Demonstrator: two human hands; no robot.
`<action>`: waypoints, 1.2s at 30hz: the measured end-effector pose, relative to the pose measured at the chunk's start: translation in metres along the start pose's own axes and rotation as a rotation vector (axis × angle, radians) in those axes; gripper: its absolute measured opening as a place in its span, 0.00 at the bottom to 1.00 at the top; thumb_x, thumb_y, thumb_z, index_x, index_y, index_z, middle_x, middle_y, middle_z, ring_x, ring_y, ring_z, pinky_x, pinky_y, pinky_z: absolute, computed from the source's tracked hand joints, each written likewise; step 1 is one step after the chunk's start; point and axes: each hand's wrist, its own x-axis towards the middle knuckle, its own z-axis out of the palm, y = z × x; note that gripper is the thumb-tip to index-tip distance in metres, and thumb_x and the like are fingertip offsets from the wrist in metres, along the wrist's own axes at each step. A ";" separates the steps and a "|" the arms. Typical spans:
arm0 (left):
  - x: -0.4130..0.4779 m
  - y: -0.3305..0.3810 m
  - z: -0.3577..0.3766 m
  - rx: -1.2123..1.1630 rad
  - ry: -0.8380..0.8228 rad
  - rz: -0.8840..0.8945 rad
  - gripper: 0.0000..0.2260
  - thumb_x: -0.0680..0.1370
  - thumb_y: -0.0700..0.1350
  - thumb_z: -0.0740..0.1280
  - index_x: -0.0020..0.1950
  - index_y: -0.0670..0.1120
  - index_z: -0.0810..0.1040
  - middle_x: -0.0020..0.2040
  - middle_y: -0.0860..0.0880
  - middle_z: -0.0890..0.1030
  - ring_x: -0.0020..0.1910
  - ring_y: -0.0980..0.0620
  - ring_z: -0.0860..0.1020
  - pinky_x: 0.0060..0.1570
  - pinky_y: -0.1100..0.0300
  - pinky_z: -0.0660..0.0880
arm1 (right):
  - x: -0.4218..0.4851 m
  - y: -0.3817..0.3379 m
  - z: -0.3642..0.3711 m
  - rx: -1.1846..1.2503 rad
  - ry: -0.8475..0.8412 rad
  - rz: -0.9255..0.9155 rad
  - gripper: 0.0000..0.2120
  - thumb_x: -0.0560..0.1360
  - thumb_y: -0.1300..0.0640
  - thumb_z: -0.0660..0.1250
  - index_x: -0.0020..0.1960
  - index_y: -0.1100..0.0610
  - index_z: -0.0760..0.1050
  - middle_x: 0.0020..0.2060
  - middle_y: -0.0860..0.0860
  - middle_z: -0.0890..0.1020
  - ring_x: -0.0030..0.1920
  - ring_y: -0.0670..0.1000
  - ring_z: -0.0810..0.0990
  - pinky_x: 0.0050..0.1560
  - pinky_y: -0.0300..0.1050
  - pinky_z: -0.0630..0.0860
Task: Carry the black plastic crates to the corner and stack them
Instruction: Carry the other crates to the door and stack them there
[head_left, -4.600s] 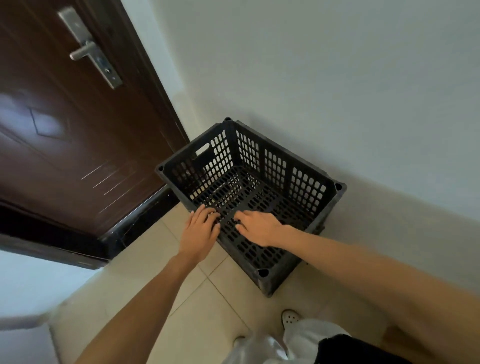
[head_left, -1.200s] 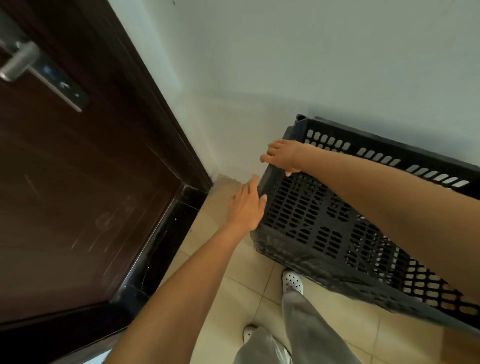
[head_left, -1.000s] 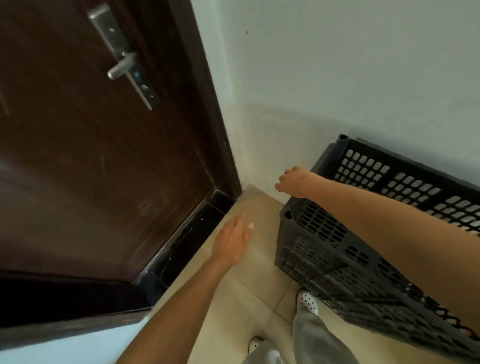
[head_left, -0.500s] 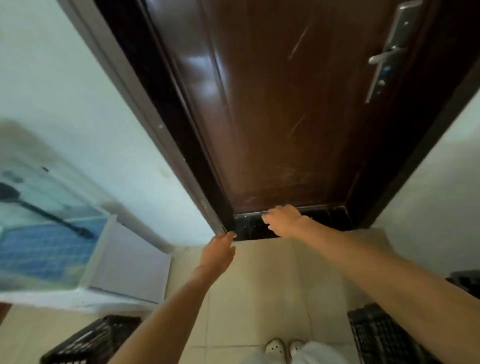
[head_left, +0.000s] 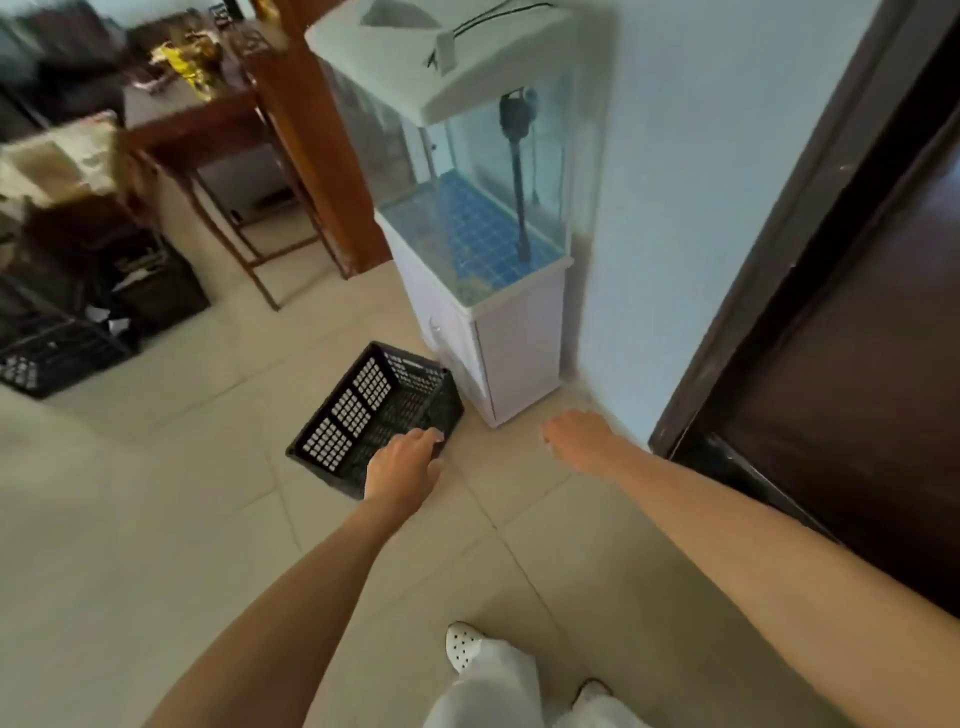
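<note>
A black crate (head_left: 375, 413) sits on the tiled floor (head_left: 156, 519), just beside the white stand of a fish tank (head_left: 478, 171). The crate has walls full of little holes, and nothing is inside it. The person's left hand (head_left: 402, 465) reaches out over the near corner of this crate. The hand is loose and partly open, fingers (head_left: 428, 436) pointing forward, and it holds nothing. It is hard to tell if it touches the crate rim or just hangs over it.

The right hand (head_left: 582, 436) is out in the air over the floor, near the bottom of the fish tank stand and apart from the crate. Its fingers curl down a little, and it holds nothing too.

The fish tank has a blue tiled bottom and a black tube standing up inside it. A white lid covers the top.

Far off on the left are more black crates (head_left: 67, 332) on the floor. They look blurry, and some pale scraps show in them. A brown bench (head_left: 208, 124) stands behind them with blurry things on top. A dark brown door (head_left: 857, 338) is on the right. The person's white shoes (head_left: 462, 647) show at the bottom.
</note>
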 end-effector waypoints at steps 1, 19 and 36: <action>-0.012 -0.018 0.000 -0.017 0.011 -0.056 0.16 0.78 0.49 0.64 0.66 0.51 0.73 0.60 0.50 0.78 0.59 0.46 0.77 0.53 0.49 0.77 | 0.010 -0.023 -0.002 -0.017 0.002 -0.063 0.11 0.78 0.63 0.59 0.58 0.58 0.76 0.56 0.56 0.79 0.56 0.58 0.79 0.48 0.47 0.72; -0.076 -0.318 -0.033 -0.025 0.026 -0.298 0.17 0.80 0.47 0.62 0.69 0.52 0.71 0.65 0.50 0.77 0.64 0.47 0.75 0.62 0.51 0.70 | 0.164 -0.304 -0.081 -0.005 -0.095 -0.264 0.10 0.79 0.54 0.56 0.56 0.53 0.74 0.54 0.52 0.79 0.51 0.53 0.77 0.46 0.49 0.70; 0.069 -0.485 -0.042 0.032 -0.156 -0.193 0.16 0.81 0.48 0.60 0.69 0.52 0.70 0.66 0.50 0.76 0.64 0.47 0.75 0.61 0.51 0.70 | 0.341 -0.376 -0.092 0.126 -0.254 -0.163 0.12 0.79 0.52 0.55 0.57 0.51 0.74 0.56 0.51 0.79 0.55 0.54 0.77 0.54 0.51 0.72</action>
